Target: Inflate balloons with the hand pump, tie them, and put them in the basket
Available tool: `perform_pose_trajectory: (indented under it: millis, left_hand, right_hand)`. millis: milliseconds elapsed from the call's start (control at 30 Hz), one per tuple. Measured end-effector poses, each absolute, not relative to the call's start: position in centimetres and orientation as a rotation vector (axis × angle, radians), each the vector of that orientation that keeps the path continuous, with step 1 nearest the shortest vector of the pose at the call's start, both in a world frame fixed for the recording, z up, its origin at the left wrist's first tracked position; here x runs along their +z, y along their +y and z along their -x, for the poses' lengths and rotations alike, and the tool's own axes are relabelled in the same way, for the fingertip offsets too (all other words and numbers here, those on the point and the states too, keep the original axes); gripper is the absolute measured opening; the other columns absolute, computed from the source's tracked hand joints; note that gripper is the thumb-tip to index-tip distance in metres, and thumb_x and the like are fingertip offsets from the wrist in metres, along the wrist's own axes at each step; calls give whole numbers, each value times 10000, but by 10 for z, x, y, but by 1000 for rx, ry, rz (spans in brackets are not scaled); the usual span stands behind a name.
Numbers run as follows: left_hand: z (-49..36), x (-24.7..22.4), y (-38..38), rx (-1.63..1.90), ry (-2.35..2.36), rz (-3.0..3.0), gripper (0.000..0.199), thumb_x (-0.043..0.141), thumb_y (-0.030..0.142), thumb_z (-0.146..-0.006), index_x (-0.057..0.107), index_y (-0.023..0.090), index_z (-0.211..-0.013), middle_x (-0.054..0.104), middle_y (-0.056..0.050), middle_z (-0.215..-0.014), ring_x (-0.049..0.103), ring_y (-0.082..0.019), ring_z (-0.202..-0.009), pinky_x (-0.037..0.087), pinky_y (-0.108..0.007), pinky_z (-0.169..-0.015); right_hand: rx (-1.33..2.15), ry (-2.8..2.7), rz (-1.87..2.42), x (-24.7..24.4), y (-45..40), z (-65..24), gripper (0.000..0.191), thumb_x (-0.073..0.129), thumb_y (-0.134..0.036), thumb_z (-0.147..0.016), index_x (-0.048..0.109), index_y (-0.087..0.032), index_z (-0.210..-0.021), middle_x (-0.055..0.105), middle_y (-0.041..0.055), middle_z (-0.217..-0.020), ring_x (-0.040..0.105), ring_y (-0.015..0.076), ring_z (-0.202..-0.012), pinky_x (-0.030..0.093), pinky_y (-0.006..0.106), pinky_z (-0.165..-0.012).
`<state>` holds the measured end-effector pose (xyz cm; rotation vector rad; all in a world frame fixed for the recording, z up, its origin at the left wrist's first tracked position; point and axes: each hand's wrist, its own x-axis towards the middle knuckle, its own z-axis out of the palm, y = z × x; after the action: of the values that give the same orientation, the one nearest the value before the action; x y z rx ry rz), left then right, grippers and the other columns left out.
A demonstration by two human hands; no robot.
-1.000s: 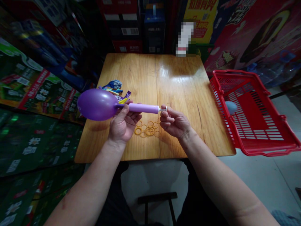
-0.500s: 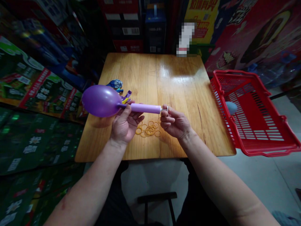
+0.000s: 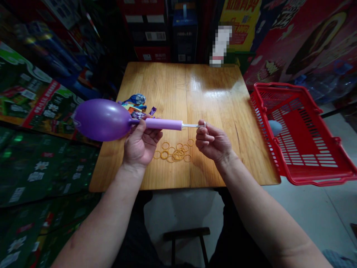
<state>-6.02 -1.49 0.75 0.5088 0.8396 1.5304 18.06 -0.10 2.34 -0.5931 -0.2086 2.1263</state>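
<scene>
A lilac balloon pump point(image 3: 164, 124) lies level across the space above the table. My left hand point(image 3: 141, 143) is closed around its nozzle end, with the thumb pressing on the neck of a purple balloon point(image 3: 102, 120). That balloon is swollen to an oval and points left. At the other end, my right hand point(image 3: 213, 140) is closed on the handle of the pump, and a length of pale rod shows between it and the barrel. Several loose rubber bands point(image 3: 177, 153) lie on the table below the pump. Limp balloons point(image 3: 136, 99) in mixed colours are heaped behind the purple one.
The wooden table point(image 3: 217, 108) spans the middle. At its right stands a red plastic basket point(image 3: 315, 137) with a blue balloon point(image 3: 275, 127) inside. Stacked green cartons point(image 3: 47, 167) line the left, and boxes point(image 3: 184, 35) stand behind. A dark stool point(image 3: 186, 233) is below the table's front edge.
The pump's rod has come out of the barrel. My left hand, barrel and balloon have shifted left, my right hand slightly right. The balloon looks larger.
</scene>
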Motion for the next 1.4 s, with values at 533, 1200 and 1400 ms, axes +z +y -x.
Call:
perform_pose_trajectory:
  millis: [533,1200,1400]
  left_hand:
    - [59,9,-13,1509,848,-489,233,798,394,-890,771,239,-1062,812,-41,-1010,764,-165,-857,631,-251,-759]
    - [64,13,-15,1545,925,-524,227,768,438,-920,760,277,-1080,800,-26,-1044,768,-170,-900,619,-248,-760]
    - [50,8,-25,1414,854,-519,274,784,407,-908,744,261,-1135,796,-55,-1137,769,-186,-943,630,-292,-782]
  right_hand:
    - [2125,-209,662,28,-1,-183,169,524,-179,-1054,663,-171,-957,584,-62,-654,326,28,-434,348,132,-444]
    - [2106,-194,640,28,0,-186,171,513,-177,-1051,657,-169,-959,583,-62,-652,329,20,-431,341,129,-449]
    - [2175,-202,659,20,-6,-174,74,600,-194,-1019,649,-175,-967,598,-64,-650,365,30,-437,361,145,-450]
